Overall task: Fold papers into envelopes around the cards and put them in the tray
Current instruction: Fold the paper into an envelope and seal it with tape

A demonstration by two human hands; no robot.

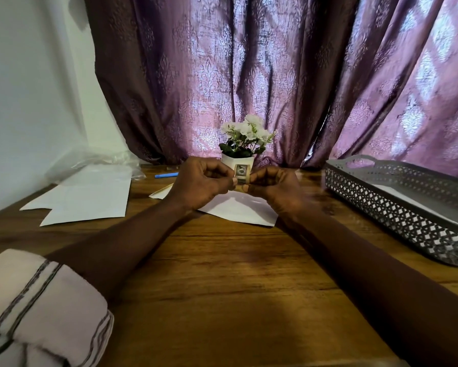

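Observation:
A small tan roll of tape (241, 175) is held up above the table between both hands. My left hand (201, 182) pinches its left side and my right hand (271, 185) pinches its right side. Under the hands lies a white folded paper (238, 209) on the wooden table. A grey perforated tray (397, 205) stands at the right, with something white lying inside it. Several loose white sheets (87, 197) are spread at the left. A pale card edge (161, 193) pokes out beside my left wrist.
A white pot of white flowers (242, 147) stands just behind the hands, in front of a purple curtain. A blue pen (166, 175) and crumpled clear plastic (95, 165) lie at the back left. The wooden table's (222, 274) near half is bare wood.

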